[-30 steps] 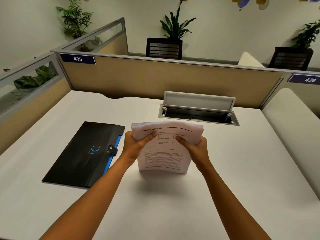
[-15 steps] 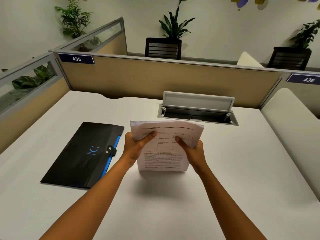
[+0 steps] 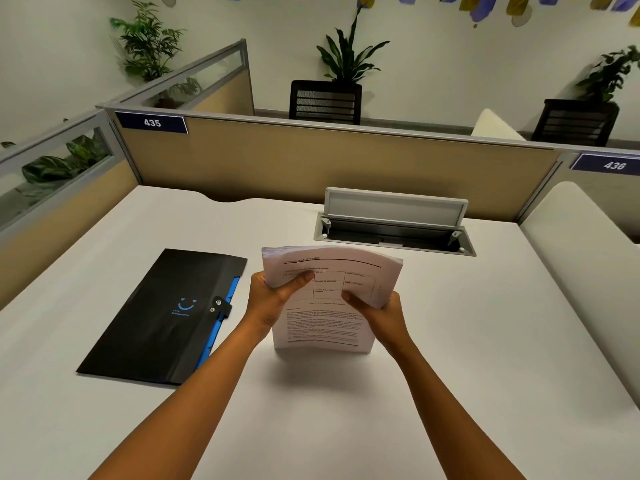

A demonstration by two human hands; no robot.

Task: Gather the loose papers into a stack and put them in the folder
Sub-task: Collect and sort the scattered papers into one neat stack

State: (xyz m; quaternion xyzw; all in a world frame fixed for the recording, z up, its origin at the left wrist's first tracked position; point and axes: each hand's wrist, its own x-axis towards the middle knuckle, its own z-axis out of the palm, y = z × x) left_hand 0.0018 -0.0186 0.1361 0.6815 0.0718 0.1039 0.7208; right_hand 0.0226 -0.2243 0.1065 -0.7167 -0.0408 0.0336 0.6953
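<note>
A stack of printed white papers stands upright on its bottom edge on the white desk, its top bowed toward me. My left hand grips the stack's left side with the thumb on the front page. My right hand grips its right side the same way. To the left, a black folder with a blue smile logo lies flat and closed, a snap tab over its blue right edge.
An open grey cable hatch is set in the desk just behind the papers. Beige partition walls close the desk at the back and left. A white cushioned ledge runs along the right.
The stack stays upright between both hands in almost the same spot; its bottom edge has dropped slightly onto the desk. The folder has not moved.
</note>
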